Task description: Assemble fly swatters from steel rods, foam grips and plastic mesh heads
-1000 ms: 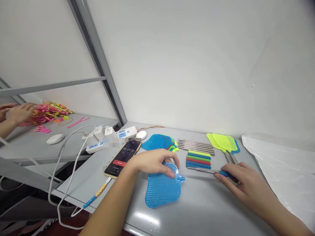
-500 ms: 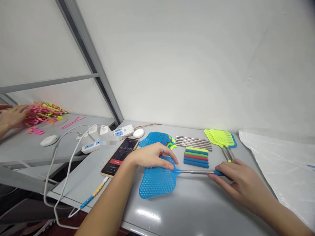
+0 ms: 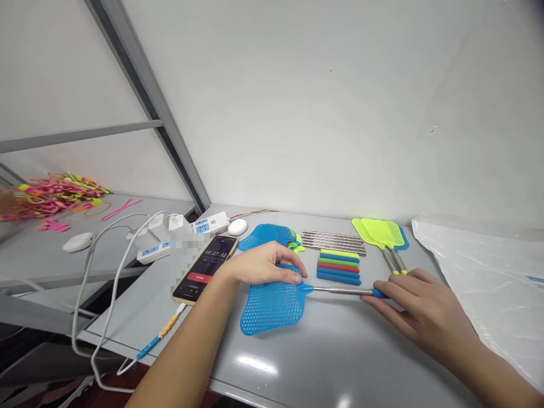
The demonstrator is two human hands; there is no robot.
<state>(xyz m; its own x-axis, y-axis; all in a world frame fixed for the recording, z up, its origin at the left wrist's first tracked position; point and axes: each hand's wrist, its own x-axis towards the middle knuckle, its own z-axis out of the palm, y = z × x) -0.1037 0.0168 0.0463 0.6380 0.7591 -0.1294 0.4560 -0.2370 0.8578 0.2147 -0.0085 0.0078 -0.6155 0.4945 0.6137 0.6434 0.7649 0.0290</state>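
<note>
One blue perforated plastic swatter head (image 3: 272, 309) sits over the near middle of the glossy grey counter (image 3: 340, 357), its narrow neck meeting a slim silver metal rod (image 3: 340, 290). The left hand (image 3: 266, 263) arches over it from the left, fingers curled, its grip pinching the head beside that neck. The right hand (image 3: 420, 306), back upward, reaches in from the near right, its grip closed around the rod's blue handle (image 3: 379, 293).

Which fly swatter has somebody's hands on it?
The blue fly swatter nearest the viewer: the left hand holds its mesh head, the right hand its handle. The other swatters lie farther back.
</note>
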